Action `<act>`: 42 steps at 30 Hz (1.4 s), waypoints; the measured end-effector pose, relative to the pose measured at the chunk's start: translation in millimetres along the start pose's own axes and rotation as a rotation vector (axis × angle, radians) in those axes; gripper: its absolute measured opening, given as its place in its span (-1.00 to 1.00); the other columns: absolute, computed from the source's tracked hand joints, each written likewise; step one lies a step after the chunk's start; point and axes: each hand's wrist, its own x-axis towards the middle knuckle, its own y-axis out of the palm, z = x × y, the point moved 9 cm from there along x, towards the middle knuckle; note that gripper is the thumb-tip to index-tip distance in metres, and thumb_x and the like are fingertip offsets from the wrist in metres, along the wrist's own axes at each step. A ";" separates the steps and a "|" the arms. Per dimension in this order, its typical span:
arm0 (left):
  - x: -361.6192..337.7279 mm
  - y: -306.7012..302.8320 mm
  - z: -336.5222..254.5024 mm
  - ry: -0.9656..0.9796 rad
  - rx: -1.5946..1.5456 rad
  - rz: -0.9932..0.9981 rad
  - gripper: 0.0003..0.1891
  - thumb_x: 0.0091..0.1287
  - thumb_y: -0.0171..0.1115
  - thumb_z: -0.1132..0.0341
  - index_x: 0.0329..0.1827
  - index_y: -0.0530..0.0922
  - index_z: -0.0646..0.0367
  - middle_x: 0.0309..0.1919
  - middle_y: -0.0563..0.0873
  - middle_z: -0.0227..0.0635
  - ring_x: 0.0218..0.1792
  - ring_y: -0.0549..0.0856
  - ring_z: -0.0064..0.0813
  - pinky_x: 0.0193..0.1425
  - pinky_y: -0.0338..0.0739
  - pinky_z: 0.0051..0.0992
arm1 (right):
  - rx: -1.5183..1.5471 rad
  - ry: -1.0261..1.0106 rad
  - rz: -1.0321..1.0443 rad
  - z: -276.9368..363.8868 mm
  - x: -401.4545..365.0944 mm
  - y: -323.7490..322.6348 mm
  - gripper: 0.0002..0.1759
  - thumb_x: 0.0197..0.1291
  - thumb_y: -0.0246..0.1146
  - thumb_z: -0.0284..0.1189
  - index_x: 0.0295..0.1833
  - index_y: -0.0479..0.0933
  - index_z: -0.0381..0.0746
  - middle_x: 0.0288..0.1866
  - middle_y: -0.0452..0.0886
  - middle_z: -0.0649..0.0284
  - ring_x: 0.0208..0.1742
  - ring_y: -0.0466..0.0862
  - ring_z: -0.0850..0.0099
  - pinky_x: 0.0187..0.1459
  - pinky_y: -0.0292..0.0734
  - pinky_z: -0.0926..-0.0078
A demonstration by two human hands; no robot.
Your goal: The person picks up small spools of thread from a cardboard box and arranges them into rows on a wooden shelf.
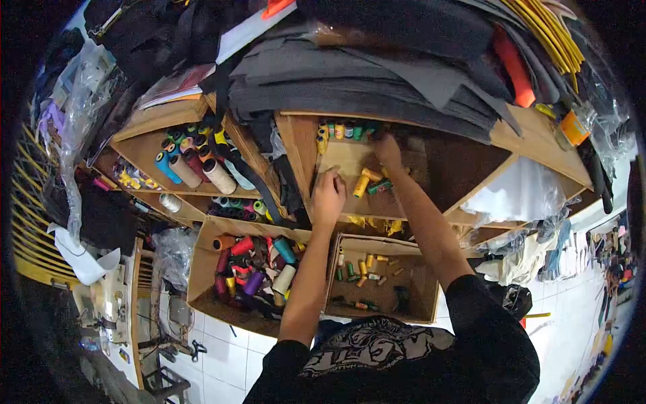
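Note:
Both arms reach into a wooden shelf compartment (410, 153). My left hand (330, 194) is at the compartment's left front, its fingers bent together; whether it holds anything is hidden. Deeper in, my right hand (388, 153) reaches to the row of upright spools (348, 130) at the back, its fingertips dark and unclear. Between and below the hands, yellow spools (363, 183) and a green spool (379, 186) lie on the shelf board. Further yellow spools (322, 139) stand along the compartment's left wall.
Below the shelf, a cardboard box (202, 269) holds many coloured thread cones. Another cardboard box (431, 296) beside it contains small yellow and green spools. Dark fabric (350, 81) is stacked above. More cones (202, 161) fill the left compartment. A sewing machine (108, 303) is at lower left.

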 end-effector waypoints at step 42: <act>-0.4 -5.6 -5.1 -0.046 0.028 -0.022 -0.73 0.23 0.20 0.44 0.01 0.55 0.16 -0.20 0.69 -0.11 -0.16 0.68 -0.07 -0.12 0.60 -0.22 | -0.454 -0.288 0.673 83.9 -109.5 -56.5 -0.57 0.11 0.32 -0.28 0.12 0.55 -0.14 0.10 0.57 -0.03 0.05 0.60 0.00 0.13 0.48 0.08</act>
